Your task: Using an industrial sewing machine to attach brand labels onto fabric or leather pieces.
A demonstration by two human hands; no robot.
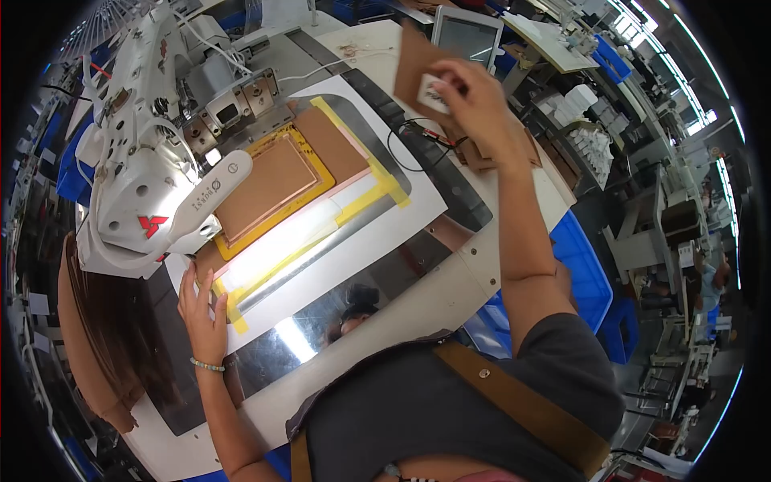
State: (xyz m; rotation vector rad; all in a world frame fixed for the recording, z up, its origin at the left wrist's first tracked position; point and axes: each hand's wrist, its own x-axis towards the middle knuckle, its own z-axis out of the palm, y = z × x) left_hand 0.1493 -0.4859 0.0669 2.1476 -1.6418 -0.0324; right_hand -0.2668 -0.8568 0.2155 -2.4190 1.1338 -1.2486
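beside the white sewing machine [140, 181], our left hand [206, 320] lies unclenched at the corner of a flat brown panel [336, 146] under a yellow rectangular frame [281, 217]; our right hand [475, 95] grips a white-labelled brown rectangular piece [413, 71], raised above the cream table [466, 275].

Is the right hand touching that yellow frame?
Apart. The head view shows the right hand well to the right of the yellow frame, a wide gap between.

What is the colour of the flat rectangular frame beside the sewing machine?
The rectangular frame is golden yellow, best seen in the head view.
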